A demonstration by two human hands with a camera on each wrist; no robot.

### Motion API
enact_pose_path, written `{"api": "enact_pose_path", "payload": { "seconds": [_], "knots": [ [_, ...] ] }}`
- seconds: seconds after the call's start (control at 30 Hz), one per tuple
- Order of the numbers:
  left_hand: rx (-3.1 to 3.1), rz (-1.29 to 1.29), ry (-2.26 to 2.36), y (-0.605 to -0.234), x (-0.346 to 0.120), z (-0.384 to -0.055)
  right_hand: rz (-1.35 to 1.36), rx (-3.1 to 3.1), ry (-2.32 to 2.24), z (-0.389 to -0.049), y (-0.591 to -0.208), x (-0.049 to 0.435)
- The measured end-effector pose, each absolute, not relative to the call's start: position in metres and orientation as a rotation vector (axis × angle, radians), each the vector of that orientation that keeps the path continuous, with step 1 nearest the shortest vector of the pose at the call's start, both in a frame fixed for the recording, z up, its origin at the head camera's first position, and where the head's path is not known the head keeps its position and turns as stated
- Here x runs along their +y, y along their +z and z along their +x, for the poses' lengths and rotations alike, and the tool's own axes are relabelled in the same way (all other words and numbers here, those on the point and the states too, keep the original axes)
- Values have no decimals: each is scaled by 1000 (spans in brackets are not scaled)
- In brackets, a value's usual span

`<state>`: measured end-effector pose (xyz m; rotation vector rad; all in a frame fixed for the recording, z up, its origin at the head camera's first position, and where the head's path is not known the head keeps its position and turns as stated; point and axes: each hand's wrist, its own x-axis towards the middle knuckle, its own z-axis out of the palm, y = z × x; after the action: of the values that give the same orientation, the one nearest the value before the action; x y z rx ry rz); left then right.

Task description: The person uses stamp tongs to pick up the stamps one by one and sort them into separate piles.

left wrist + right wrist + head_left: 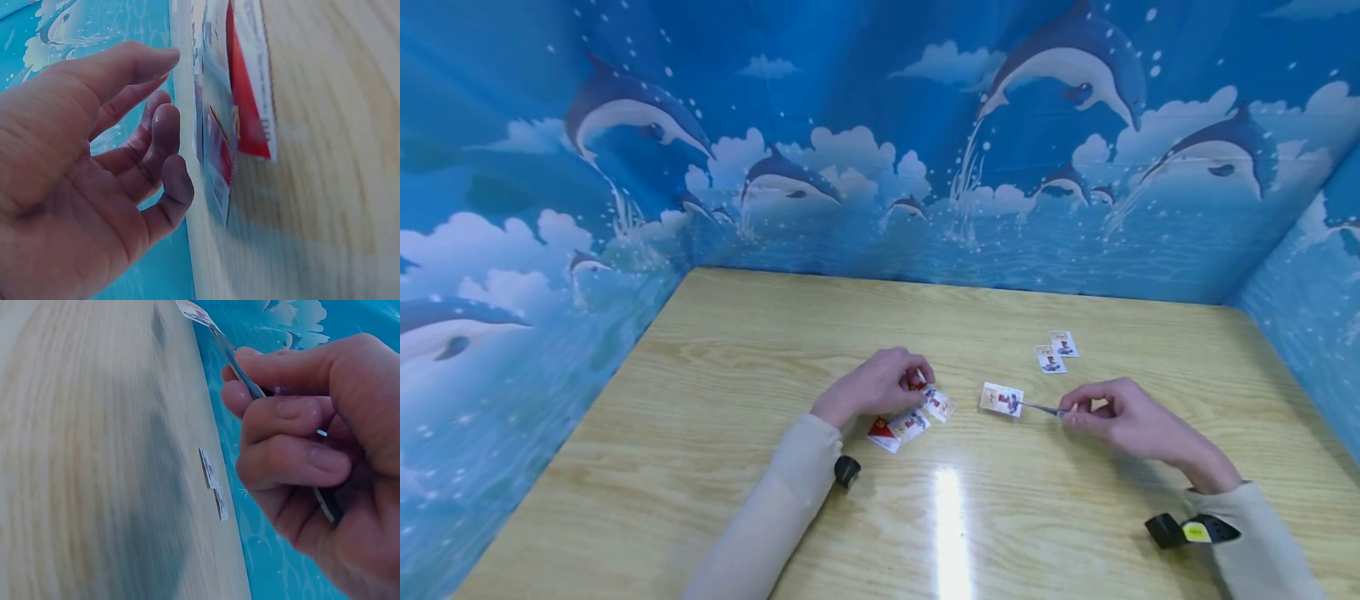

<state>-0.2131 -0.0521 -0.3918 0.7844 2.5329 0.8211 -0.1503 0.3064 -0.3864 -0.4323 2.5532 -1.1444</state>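
Landmark for all positions: the stamp cluster on the table. The right hand is well to the right of the cluster, its fingers curled around slim metal tweezers. The tips of these pinch the right-hand edge of a single stamp. That stamp is just right of the cluster, apart from it and, judging by its shadow, clear of the wood. Key relation: its long axis runs roughly crosswise, nearly in line with the tweezers, and its free end faces the cluster. The left hand is the nearer to the cluster, directly above it, fingers loosely bent with no hold evident; contact cannot be confirmed. A stamp pair lies beyond and right of the cluster, corners meeting or overlapping; which, cannot be determined.
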Motion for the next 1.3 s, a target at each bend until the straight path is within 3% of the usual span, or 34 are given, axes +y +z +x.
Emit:
{"api": "enact_pose_path", "payload": {
  "seconds": [1.3],
  "knots": [
    [2481, 711, 764, -396, -46, -218, -117, 2709, -1162, -186, -390, 354]
  ]
}}
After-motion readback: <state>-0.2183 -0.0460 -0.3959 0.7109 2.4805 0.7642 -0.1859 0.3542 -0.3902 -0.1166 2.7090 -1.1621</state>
